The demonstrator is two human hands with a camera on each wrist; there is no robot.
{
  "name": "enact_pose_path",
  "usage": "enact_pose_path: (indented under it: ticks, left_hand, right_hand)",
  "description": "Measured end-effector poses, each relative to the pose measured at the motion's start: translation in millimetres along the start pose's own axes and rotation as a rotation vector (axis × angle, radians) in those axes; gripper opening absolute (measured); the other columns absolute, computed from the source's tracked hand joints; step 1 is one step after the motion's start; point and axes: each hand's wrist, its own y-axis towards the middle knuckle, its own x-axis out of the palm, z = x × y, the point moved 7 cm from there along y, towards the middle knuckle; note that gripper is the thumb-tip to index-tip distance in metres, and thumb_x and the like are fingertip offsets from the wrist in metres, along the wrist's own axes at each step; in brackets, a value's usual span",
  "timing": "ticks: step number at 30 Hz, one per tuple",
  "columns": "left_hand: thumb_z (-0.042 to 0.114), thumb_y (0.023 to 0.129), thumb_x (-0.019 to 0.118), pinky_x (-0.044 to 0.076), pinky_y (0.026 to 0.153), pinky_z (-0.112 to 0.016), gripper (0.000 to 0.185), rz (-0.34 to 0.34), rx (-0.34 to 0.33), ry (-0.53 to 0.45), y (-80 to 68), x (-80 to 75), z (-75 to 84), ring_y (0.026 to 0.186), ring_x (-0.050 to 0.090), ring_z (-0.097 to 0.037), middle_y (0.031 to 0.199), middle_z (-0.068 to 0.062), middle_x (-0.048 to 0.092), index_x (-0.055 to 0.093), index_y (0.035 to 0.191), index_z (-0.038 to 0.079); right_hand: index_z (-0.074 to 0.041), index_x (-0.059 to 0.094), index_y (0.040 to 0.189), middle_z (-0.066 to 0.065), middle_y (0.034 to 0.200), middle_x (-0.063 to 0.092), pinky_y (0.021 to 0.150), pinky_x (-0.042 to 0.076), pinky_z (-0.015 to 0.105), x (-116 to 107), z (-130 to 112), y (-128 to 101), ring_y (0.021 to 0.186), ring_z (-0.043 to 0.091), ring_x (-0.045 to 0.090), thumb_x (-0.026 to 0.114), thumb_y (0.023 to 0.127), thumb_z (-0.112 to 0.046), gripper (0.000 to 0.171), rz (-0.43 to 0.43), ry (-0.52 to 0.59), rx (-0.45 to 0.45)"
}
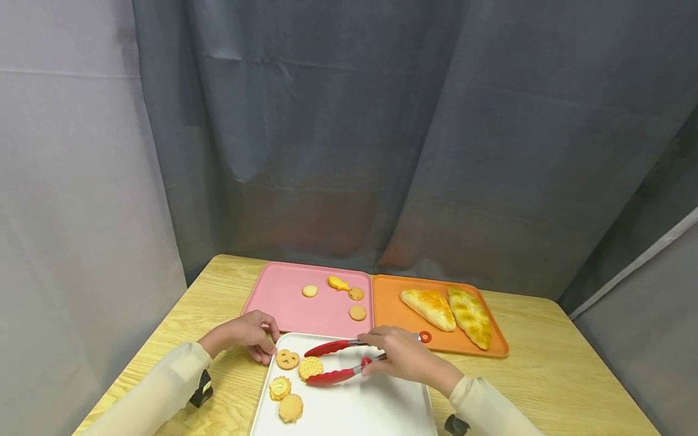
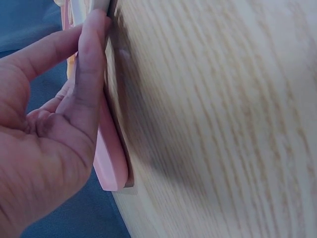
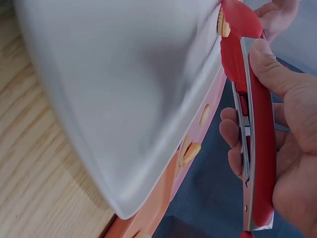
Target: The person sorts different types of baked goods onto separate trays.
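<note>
My right hand grips red tongs by their rear end; the hand wraps the tongs in the right wrist view too. The tong tips lie on either side of a round waffle cookie on the white tray. A heart cookie, a swirl cookie and a plain round cookie lie beside it. My left hand rests its fingers against the white tray's far left corner. In the left wrist view this hand lies along the pink tray's edge.
Behind the white tray, a pink tray holds several small cookies, one fish-shaped. An orange tray to its right carries two bread loaves. All stand on a wooden table ringed by grey curtain.
</note>
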Motion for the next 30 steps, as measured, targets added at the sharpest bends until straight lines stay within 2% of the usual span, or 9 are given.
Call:
enact_pose_path:
  ticks: [7,12,20,25,30]
  left_hand:
    - [0.001,0.082,0.078,0.058,0.053,-0.026,0.021,-0.008,0.004,0.009,-1.2,-0.4,1.7,0.056,0.069,-0.014,0.068,-0.011,0.070,0.063,0.096,0.000]
    - [0.000,0.082,0.078,0.058,0.052,-0.026,0.022,-0.008,0.011,-0.002,-2.7,-0.1,2.7,0.055,0.068,-0.014,0.066,-0.010,0.070,0.063,0.097,-0.002]
    - [0.000,0.082,0.078,0.059,0.052,-0.026,0.021,-0.011,0.018,-0.005,-3.4,0.3,3.1,0.056,0.069,-0.014,0.066,-0.010,0.070,0.063,0.097,-0.002]
    - [-0.001,0.082,0.077,0.058,0.052,-0.026,0.021,-0.011,0.016,-0.017,-3.4,0.3,3.8,0.056,0.069,-0.014,0.066,-0.011,0.070,0.063,0.096,-0.003]
    - [-0.002,0.081,0.077,0.059,0.053,-0.026,0.020,-0.001,0.009,-0.021,-3.1,0.6,3.6,0.055,0.069,-0.015,0.066,-0.010,0.070,0.063,0.096,-0.002]
  right_hand:
    - [-0.007,0.070,0.125,0.005,0.112,0.074,0.082,0.059,0.034,-7.8,1.7,-3.7,0.095,0.015,0.069,0.083,0.080,-0.043,0.059,0.042,-0.012,-0.026]
    - [-0.006,0.070,0.126,0.006,0.111,0.075,0.080,0.059,0.032,-12.3,5.8,-5.5,0.095,0.018,0.069,0.083,0.080,-0.043,0.060,0.041,0.008,-0.007]
    - [-0.009,0.070,0.128,0.006,0.110,0.075,0.073,0.056,0.025,-25.0,19.6,-3.0,0.090,0.018,0.068,0.083,0.081,-0.040,0.058,0.057,0.045,0.064]
    - [-0.010,0.071,0.126,0.003,0.103,0.073,0.066,0.053,0.022,-36.4,30.9,3.9,0.081,0.015,0.066,0.085,0.080,-0.041,0.058,0.106,0.023,0.131]
    - [-0.009,0.071,0.126,0.001,0.101,0.071,0.067,0.054,0.022,-40.7,44.5,10.0,0.081,0.014,0.066,0.085,0.081,-0.039,0.055,0.148,0.031,0.190]
